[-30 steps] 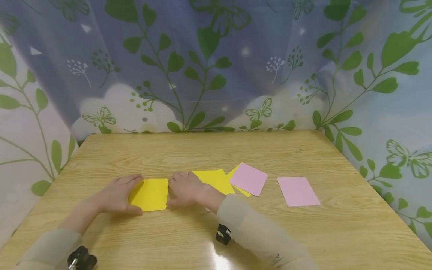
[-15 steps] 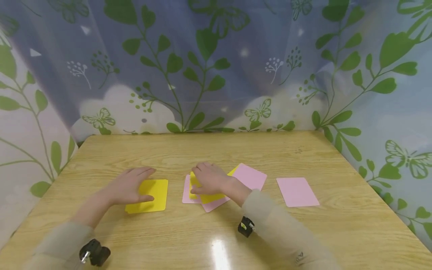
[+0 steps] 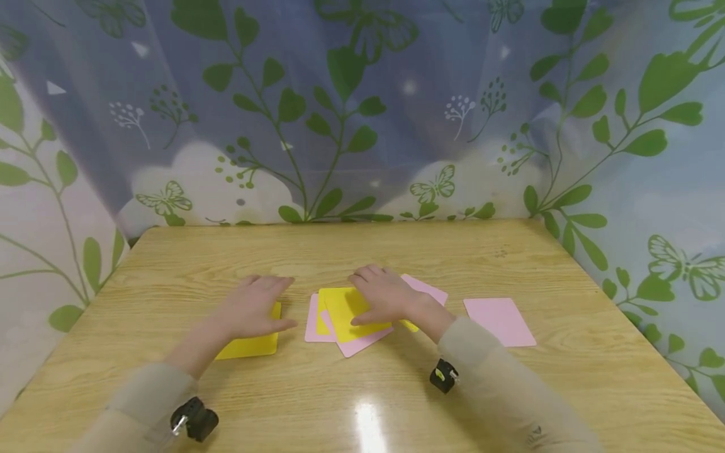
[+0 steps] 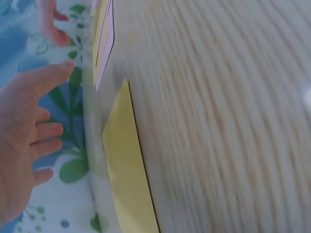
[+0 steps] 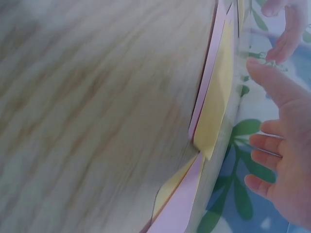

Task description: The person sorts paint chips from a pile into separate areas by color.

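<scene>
My left hand hovers over a yellow square card at the left of the table, partly covering it from view. The left wrist view shows this hand apart from the yellow card, fingers loose and holding nothing. Above the middle pile is my right hand, also holding nothing, its thumb and fingers spread. In that pile, yellow cards overlap pink cards. Behind the right hand, a pink card lies partly over another yellow card.
A single pink card lies apart on the right, partly behind the right sleeve. Patterned curtains with green leaves rise at the back and both sides of the wooden table. Black cameras are strapped at the wrists.
My right hand has left the yellow card at left and moved right, over the middle pile. My left hand has let go of that card's edge, lifted and shifted right. The cards stay put.
</scene>
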Demonstrator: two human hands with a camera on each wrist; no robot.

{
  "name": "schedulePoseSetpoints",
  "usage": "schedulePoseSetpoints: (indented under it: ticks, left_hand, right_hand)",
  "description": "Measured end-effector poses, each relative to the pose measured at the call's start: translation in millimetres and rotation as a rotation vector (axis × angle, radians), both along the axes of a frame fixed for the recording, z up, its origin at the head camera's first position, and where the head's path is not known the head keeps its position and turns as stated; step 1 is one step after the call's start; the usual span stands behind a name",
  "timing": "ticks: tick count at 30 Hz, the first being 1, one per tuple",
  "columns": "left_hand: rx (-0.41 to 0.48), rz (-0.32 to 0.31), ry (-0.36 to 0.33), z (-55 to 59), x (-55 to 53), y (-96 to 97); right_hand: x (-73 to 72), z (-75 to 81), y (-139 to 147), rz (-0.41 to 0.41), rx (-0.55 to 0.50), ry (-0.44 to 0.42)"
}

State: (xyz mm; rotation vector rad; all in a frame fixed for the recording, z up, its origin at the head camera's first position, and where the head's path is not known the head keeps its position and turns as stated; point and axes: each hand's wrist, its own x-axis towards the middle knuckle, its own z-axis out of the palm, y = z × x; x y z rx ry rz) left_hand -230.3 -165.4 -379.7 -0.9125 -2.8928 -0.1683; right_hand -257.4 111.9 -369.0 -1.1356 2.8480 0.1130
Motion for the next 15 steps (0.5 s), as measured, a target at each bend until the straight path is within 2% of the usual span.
schedulePoseSetpoints:
  ticks: [2, 6, 11, 15]
  left_hand:
    - [0.015, 0.000, 0.032, -1.2, 0.1, 8.4]
    - [0.020, 0.019, 0.040, -6.7, 0.3, 24.8]
    - [-0.021, 0.026, 0.010, -15.3, 0.0, 43.4]
    - [-0.041, 0.007, -0.024, -18.0, 2.0, 57.1]
  right_hand:
    - [-0.1, 0.9, 5, 0.011, -0.021, -0.019]
    - [-1.4, 0.1, 15, 0.043, -0.052, -0.047]
    - [-4.2, -4.8, 25, 0.085, -0.035, -0.053]
    - [-5.0, -6.9, 31, 0.097, -0.027, -0.087]
